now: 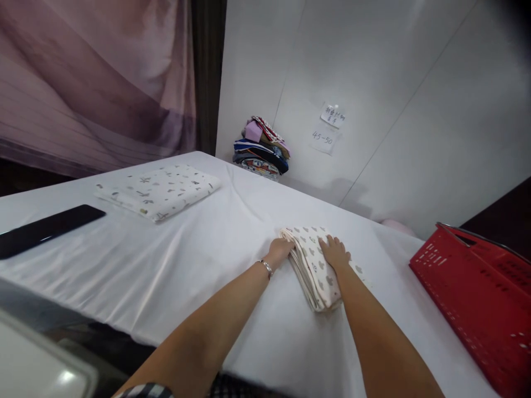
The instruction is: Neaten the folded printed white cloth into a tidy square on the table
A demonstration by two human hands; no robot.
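Note:
A white cloth with a grey print [313, 268] lies folded in several layers on the white-covered table [199, 287]. My left hand [281, 250] grips its left folded edge, the fingers partly hidden at the layers. On the cloth's right side my right hand [335, 253] lies flat, fingers spread on top. A bit of printed cloth shows past my right wrist. Farther left on the table rests another folded white cloth [166, 190] with small dark motifs, apart from both hands.
A black flat device [45, 229] lies at the table's left edge. On the right stands a red plastic basket [477, 298]. Beyond the far edge, a stack of folded fabrics [261, 149] stands against the wall. Paper notes [326, 138] hang there; a pink curtain [95, 77] hangs at left.

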